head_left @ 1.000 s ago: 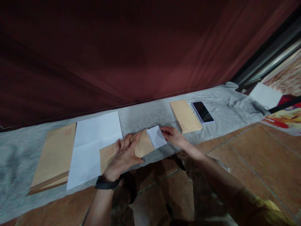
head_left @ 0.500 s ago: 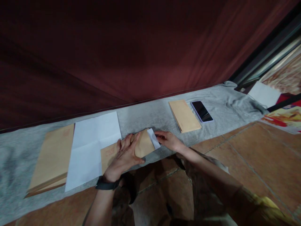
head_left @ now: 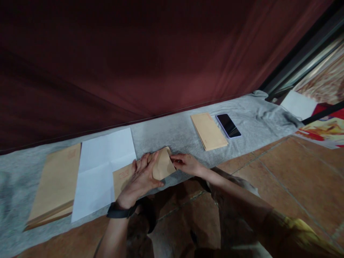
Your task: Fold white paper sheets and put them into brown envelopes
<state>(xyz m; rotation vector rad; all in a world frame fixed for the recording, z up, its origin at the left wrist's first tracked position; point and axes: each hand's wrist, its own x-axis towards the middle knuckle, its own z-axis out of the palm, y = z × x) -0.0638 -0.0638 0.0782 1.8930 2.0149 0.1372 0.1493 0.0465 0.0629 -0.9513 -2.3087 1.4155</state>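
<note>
A brown paper envelope [head_left: 163, 165] lies flat on the grey cloth, its mouth facing right. My left hand [head_left: 142, 179] rests on it with fingers spread, pressing it down; a dark band circles the wrist. At the mouth is my right hand [head_left: 186, 164], fingers curled together and their tips at the opening. Whatever those fingertips touch inside is hidden. The envelope's left end overlaps a large white sheet of paper [head_left: 103, 172] with fold creases.
A thick stack of brown envelopes [head_left: 55, 182] lies at the left. To the right are a smaller envelope stack [head_left: 209, 130] and a phone [head_left: 228, 125]. The grey cloth [head_left: 161, 129] runs along a dark red curtain [head_left: 150, 71]; floor tiles [head_left: 290, 172] show in front.
The folded white paper that stuck out of the envelope's mouth has gone inside, out of sight. My right hand has moved left to the mouth; my left hand stays on the envelope.
</note>
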